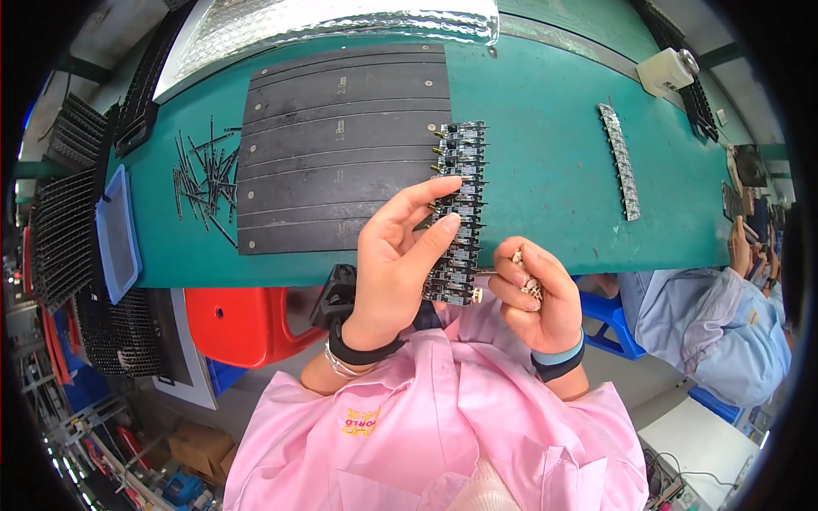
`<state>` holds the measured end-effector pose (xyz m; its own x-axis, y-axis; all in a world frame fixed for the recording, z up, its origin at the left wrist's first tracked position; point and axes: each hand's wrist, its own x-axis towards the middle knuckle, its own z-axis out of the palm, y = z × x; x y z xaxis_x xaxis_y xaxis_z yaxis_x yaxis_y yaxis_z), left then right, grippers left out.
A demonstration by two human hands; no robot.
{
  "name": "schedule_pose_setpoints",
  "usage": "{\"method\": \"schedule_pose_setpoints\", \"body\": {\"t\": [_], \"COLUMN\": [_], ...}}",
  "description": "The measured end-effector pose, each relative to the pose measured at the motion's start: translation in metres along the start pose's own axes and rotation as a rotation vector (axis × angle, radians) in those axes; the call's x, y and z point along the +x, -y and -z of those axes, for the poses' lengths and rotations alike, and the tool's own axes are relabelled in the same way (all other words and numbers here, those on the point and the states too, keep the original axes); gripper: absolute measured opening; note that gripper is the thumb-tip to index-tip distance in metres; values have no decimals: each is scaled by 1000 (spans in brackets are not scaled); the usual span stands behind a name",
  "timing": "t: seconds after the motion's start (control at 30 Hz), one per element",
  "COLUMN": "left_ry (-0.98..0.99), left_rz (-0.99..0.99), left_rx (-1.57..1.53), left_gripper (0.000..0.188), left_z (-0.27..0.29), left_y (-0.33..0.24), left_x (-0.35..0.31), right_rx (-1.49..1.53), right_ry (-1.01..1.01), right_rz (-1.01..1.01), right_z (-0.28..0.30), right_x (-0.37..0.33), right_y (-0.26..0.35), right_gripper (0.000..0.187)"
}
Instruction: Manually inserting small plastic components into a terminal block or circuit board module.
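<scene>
A long strip of small dark circuit boards [461, 157] is gripped in my left hand [388, 264], thumb and index finger across its upper face. The strip stands nearly lengthwise before me, overlapping the right edge of a black grooved plate [341, 145]. Yellowish pins show along its upper left side. At its near end sits a small cream-coloured part [476, 295]. Just right of that end, my right hand [550, 298] is curled around several small cream-and-metal parts [530, 285], its fingertips apart from the strip.
Loose thin black sticks [204, 179] lie left of the plate. A second circuit board strip [620, 162] rests at the right, with a white bottle [667, 72] behind it. A blue tray [119, 230] sits at the left edge, a red stool [243, 324] below. A co-worker's blue sleeve [682, 311] is at right.
</scene>
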<state>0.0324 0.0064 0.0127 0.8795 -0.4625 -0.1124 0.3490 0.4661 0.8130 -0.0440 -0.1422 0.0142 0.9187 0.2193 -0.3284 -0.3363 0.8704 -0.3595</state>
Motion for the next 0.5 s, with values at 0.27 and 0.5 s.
{"method": "schedule_pose_setpoints", "body": {"t": [0.27,0.5], "left_ry": [-2,27], "left_rz": [6,10], "left_rx": [2,37], "left_gripper": [29,29], "left_z": [-5,-7], "left_y": [3,7], "left_x": [0,0], "right_rx": [-22,-26], "right_ry": [27,30], "right_rz": [40,58], "right_z": [4,-1], "right_x": [2,4], "right_y": [-6,-11], "right_gripper": [20,11]}}
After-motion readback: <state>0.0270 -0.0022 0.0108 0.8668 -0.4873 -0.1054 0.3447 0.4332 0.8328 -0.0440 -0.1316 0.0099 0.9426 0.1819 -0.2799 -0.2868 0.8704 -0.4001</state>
